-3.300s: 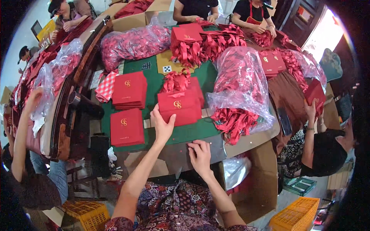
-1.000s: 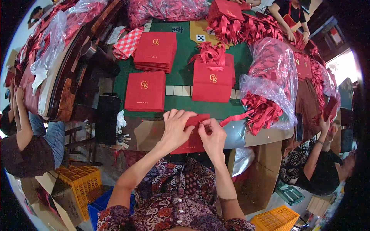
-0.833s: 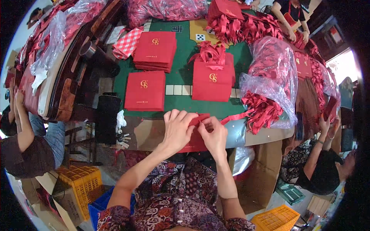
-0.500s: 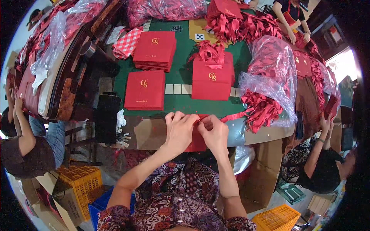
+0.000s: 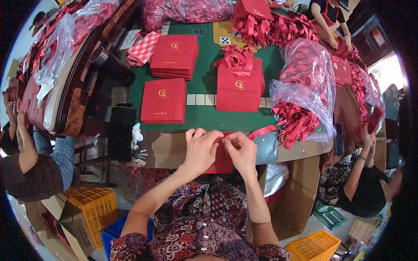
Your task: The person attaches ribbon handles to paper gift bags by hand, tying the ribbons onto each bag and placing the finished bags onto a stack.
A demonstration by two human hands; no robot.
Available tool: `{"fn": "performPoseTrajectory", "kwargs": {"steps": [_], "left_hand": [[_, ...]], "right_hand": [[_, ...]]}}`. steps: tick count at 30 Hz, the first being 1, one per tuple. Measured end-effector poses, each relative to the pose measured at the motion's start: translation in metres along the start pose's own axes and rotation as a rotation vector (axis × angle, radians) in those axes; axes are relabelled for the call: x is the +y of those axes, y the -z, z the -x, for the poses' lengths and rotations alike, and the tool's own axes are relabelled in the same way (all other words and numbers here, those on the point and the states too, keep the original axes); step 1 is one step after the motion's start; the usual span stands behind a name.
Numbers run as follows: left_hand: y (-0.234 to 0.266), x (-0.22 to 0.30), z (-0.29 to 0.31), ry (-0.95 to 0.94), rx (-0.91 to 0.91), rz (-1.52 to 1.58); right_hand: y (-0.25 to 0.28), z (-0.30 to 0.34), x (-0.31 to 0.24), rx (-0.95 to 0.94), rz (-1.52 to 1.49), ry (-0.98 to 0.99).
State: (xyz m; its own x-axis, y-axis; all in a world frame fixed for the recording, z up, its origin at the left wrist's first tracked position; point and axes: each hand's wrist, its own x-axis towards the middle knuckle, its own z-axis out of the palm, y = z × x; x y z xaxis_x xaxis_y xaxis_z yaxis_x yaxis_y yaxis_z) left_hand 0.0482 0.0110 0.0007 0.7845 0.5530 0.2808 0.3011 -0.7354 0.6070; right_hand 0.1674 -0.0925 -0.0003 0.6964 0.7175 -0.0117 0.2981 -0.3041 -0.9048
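Between my hands, at the near edge of the table, hangs a red paper bag (image 5: 221,164). My left hand (image 5: 201,150) pinches its top edge with the thumb and forefinger, the other fingers curled. Close beside it my right hand (image 5: 241,152) pinches the same edge; its fingertips nearly meet the left ones. A red ribbon (image 5: 264,130) runs from behind the right hand toward a heap of red ribbons (image 5: 297,123) spilling from a clear plastic bag (image 5: 307,71). What exactly lies between the fingertips is too small to make out.
On the green tabletop (image 5: 202,119) stand two stacks of red bags (image 5: 163,101) (image 5: 174,56) at left. Ahead is a red bag with a ribbon bundle (image 5: 238,93). A cardboard box (image 5: 298,191) is below at right. People work at both sides, near yellow crates (image 5: 93,211).
My hands stay at the bag's top edge while their fingers shift slightly. The right hand's fingers have tilted a little. The stacks and ribbon heap are where they were.
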Motion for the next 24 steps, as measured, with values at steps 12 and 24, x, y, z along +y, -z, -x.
{"fn": "performPoseTrajectory", "kwargs": {"steps": [12, 24], "left_hand": [[0.017, -0.018, -0.005, 0.006, -0.158, 0.077], [0.014, -0.018, -0.005, -0.328, -0.121, -0.07]], "right_hand": [[0.014, -0.014, -0.004, -0.01, 0.039, 0.197], [0.022, -0.057, 0.027, -0.638, -0.217, -0.129]]}}
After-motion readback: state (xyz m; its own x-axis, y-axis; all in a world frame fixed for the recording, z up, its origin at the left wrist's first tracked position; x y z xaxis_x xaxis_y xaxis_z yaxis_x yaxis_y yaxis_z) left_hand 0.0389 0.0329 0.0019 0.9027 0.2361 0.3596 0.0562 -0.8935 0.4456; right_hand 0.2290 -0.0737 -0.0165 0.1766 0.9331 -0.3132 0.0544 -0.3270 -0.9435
